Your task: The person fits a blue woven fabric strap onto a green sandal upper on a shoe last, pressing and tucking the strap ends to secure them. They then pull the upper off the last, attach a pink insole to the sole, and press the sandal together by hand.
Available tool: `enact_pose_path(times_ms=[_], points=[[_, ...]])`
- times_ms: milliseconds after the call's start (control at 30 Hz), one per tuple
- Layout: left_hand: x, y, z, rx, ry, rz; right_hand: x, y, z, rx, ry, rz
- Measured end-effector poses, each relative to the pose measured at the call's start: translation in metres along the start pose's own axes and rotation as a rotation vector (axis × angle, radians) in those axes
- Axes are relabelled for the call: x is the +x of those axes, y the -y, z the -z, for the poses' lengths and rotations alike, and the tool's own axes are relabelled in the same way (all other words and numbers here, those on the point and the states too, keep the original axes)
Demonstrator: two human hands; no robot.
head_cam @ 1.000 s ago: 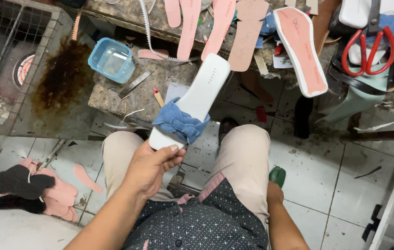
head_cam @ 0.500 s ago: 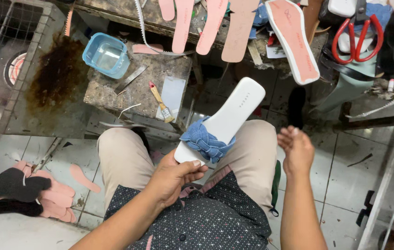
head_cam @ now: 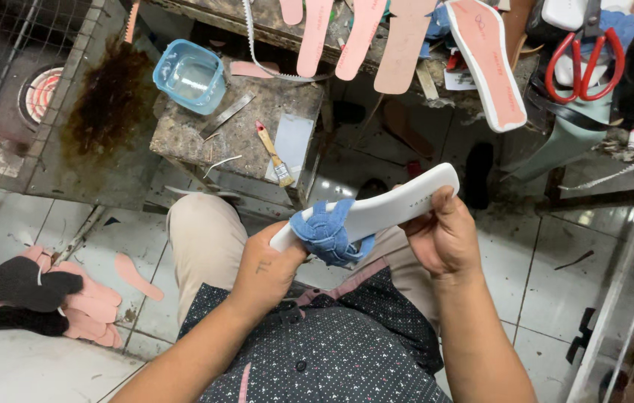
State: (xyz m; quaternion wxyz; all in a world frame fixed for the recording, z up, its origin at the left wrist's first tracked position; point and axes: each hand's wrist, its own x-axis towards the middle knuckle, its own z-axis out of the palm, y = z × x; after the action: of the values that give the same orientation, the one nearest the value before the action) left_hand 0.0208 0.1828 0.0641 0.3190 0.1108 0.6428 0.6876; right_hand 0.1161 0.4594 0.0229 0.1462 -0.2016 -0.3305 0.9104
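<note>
— What do the two hands have between them?

— A long white flat sandal sole with a knotted blue denim strap. The left hand is closed around its near end, just beside the denim knot, and the right hand grips the far end, thumb on top. The sole lies tilted across the person's lap, above the beige trousers.

— What lies beyond the hands?

— Straight ahead of the left hand stands a small worn stone-topped bench. On it rest a wooden-handled glue brush, a flat metal blade and, at its far corner, a square pale-blue plastic tub.

— And further off?

— Pink insole cut-outs hang over the edge of a worktable beyond the bench. Past the right hand a white-rimmed pink sandal sole leans, with red-handled scissors to its right.

— Anything on the floor?

— Well to the left of the left hand, a heap of pink insoles and black pieces sits on the tiles.
</note>
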Motion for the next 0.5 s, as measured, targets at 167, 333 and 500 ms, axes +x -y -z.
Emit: enact_pose_path(times_ms=[167, 333, 500], points=[[-0.004, 0.003, 0.005, 0.037, -0.052, 0.024, -0.001, -0.011, 0.0, 0.061, 0.013, 0.024], [0.003, 0.009, 0.005, 0.033, -0.048, 0.092, 0.004, -0.005, -0.019, -0.006, -0.063, -0.002], [0.009, -0.002, 0.014, -0.547, 0.497, 0.231, 0.024, 0.02, -0.052, -0.177, -0.075, 0.087]])
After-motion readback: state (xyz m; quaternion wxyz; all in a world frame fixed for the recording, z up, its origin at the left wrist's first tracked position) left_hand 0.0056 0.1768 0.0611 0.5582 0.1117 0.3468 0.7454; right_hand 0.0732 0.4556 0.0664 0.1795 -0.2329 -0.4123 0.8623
